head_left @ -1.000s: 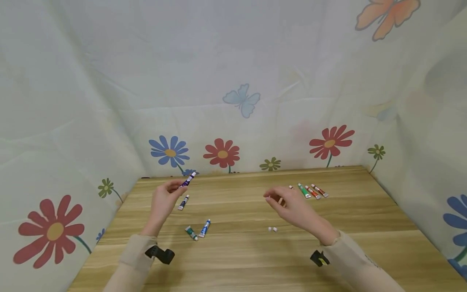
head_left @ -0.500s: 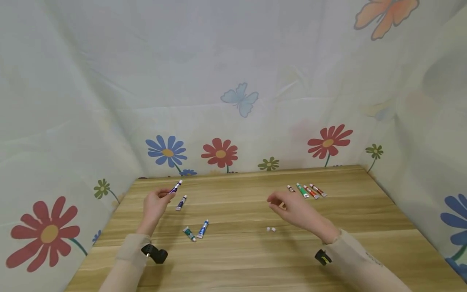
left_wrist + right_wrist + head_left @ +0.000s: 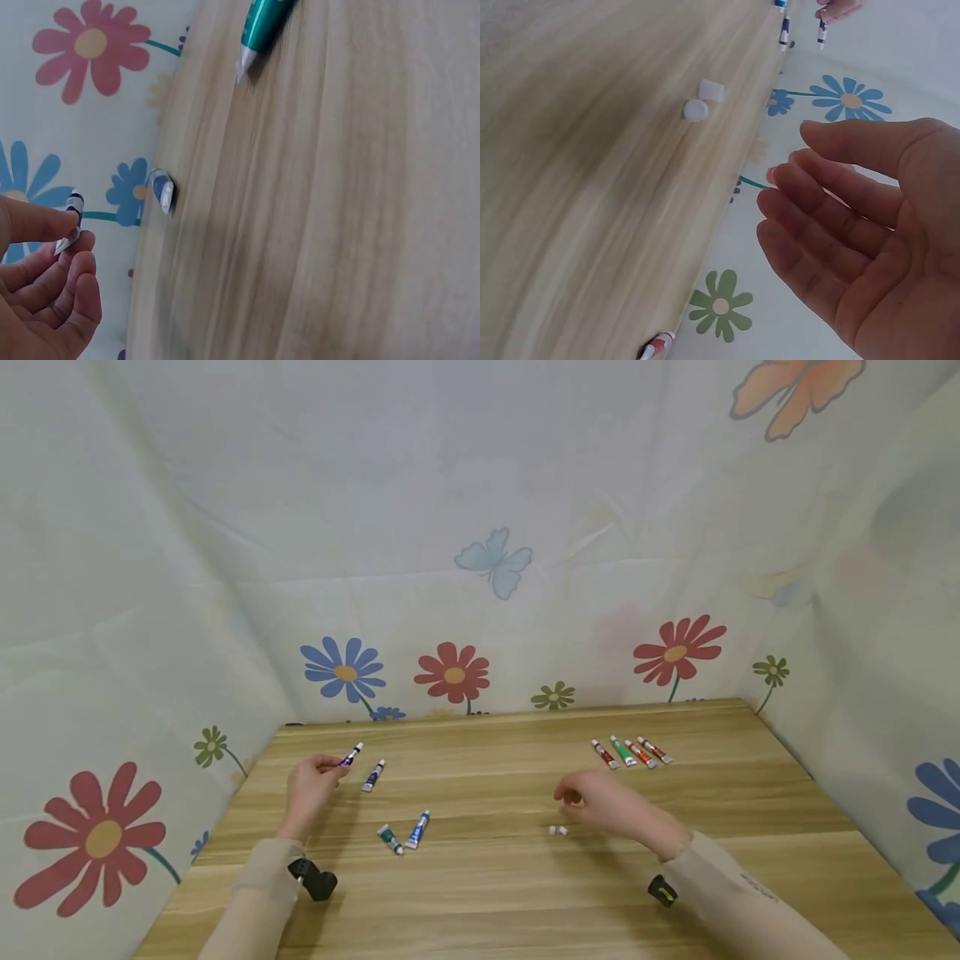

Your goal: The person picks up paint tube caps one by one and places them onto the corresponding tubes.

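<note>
- On my feed the purple tube (image 3: 350, 756) is at the far left, pinched between the thumb and fingers of the left hand (image 3: 311, 783); whether it also touches the table (image 3: 480, 893) I can't tell.
- I see the right hand (image 3: 602, 800) above the table, right of centre. In its wrist view the thumb stands apart from the loosely bent fingers, with nothing visible between them.
- What I'd call done: at the far right, the brown tube (image 3: 605, 754), green tube (image 3: 622, 751), orange tube (image 3: 641, 754) and red tube (image 3: 655, 750) lie side by side in a slanting row.
- Partly done, I judge: the navy tube (image 3: 373, 775) lies just right of the purple one, angled much like it.
- What seems left: the purple one is not yet released, and nearer me the blue tube (image 3: 417, 830) and teal tube (image 3: 390, 839) lie just beside each other, angled differently.
- Two white caps, or what look like caps (image 3: 558, 831), lie loose just on the near side of the right hand; I can't tell where they belong.
- My count: eight tubes, four at right, three lying at left, one held; two caps; two hands.
</note>
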A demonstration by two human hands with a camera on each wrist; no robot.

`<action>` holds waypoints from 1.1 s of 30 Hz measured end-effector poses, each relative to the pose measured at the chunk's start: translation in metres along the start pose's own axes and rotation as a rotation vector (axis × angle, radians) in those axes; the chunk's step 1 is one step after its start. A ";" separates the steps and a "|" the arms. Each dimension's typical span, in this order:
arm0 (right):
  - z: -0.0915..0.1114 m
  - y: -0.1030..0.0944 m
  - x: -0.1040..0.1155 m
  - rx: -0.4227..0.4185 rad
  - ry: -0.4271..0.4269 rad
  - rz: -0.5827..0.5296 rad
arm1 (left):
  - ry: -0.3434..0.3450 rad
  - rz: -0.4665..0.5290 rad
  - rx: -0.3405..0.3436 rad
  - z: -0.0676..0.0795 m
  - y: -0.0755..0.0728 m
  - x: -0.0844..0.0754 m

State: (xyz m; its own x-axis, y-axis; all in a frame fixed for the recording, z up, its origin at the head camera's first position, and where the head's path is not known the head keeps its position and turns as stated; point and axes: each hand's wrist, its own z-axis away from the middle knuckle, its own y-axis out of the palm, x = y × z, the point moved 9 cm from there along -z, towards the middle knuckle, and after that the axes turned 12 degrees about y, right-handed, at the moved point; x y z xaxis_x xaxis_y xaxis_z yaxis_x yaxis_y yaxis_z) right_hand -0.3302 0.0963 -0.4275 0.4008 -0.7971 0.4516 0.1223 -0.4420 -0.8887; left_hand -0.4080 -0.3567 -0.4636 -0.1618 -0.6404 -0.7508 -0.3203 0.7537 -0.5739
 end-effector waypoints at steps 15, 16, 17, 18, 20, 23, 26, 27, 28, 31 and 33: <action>-0.001 0.024 -0.011 0.106 0.025 -0.014 | -0.049 -0.077 0.021 -0.001 0.004 0.025; -0.001 0.025 -0.011 0.107 0.025 -0.013 | -0.052 -0.077 0.025 -0.001 0.004 0.027; -0.001 0.026 -0.011 0.108 0.024 -0.013 | -0.055 -0.075 0.028 -0.002 0.005 0.028; -0.001 0.026 -0.012 0.109 0.025 -0.009 | -0.055 -0.072 0.030 -0.001 0.006 0.029; 0.000 0.027 -0.013 0.111 0.029 -0.001 | -0.051 -0.068 0.027 -0.004 0.008 0.031; 0.001 0.030 -0.016 0.122 0.044 0.028 | -0.053 -0.044 0.046 -0.004 0.014 0.033; 0.003 0.035 -0.016 0.151 0.044 0.047 | -0.081 -0.038 0.071 -0.002 0.020 0.038; 0.004 0.037 -0.015 0.159 0.037 0.051 | -0.087 -0.037 0.081 -0.002 0.021 0.039; 0.004 0.038 -0.014 0.167 0.031 0.049 | -0.096 -0.042 0.085 -0.001 0.021 0.040; 0.003 0.039 -0.012 0.171 0.018 0.047 | -0.101 -0.059 0.087 -0.003 0.020 0.041; 0.002 0.038 -0.012 0.158 0.018 0.057 | -0.099 -0.046 0.098 -0.005 0.021 0.040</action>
State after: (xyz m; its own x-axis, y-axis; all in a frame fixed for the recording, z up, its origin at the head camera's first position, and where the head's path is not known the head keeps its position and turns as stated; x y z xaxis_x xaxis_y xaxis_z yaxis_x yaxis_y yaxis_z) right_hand -0.3282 0.0901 -0.4665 0.3955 -0.8268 0.4001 0.2419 -0.3265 -0.9137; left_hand -0.4263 -0.3674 -0.5043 -0.0543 -0.6604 -0.7490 -0.2315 0.7380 -0.6339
